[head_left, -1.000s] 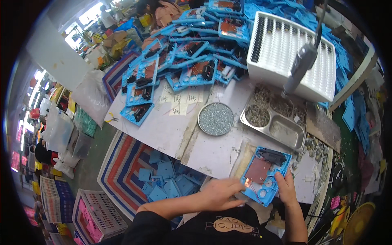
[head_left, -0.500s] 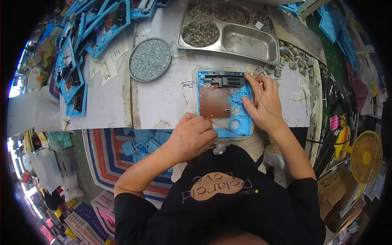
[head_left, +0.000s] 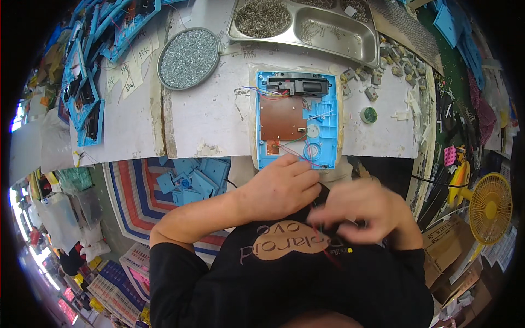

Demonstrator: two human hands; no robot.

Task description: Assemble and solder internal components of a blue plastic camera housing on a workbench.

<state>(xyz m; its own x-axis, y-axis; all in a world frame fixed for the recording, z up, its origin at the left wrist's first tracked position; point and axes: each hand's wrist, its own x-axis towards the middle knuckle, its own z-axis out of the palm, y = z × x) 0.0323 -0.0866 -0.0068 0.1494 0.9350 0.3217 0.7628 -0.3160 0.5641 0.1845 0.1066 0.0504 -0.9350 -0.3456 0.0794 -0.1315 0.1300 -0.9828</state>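
Note:
A blue plastic housing (head_left: pixel 330 124) lies open at the table's front edge, with a brown circuit board (head_left: pixel 283 118) and a black mechanism (head_left: pixel 306 86) in it. My left hand (head_left: pixel 281 185) is closed at the housing's near edge. Thin red wires (head_left: pixel 295 153) run from beside the board toward its fingertips, which are partly hidden. My right hand (head_left: pixel 361 210) is off the housing, in front of my shirt, its fingers smeared by motion. A faint red wire (head_left: pixel 331 257) trails below its fingertips; whether the fingers grip it is unclear.
A round dish of small metal parts (head_left: pixel 188 57) stands left of the housing. Behind is a steel compartment tray (head_left: pixel 298 41) with springs. Small metal blocks (head_left: pixel 376 79) and a green roll (head_left: pixel 368 114) lie to the right. Blue housings (head_left: pixel 90 117) are piled at the left; a yellow fan (head_left: pixel 490 210) stands right.
My right hand has left the housing's right side and come down toward my body. My left hand has shifted right along the near edge. The green roll now shows. The view has shifted slightly.

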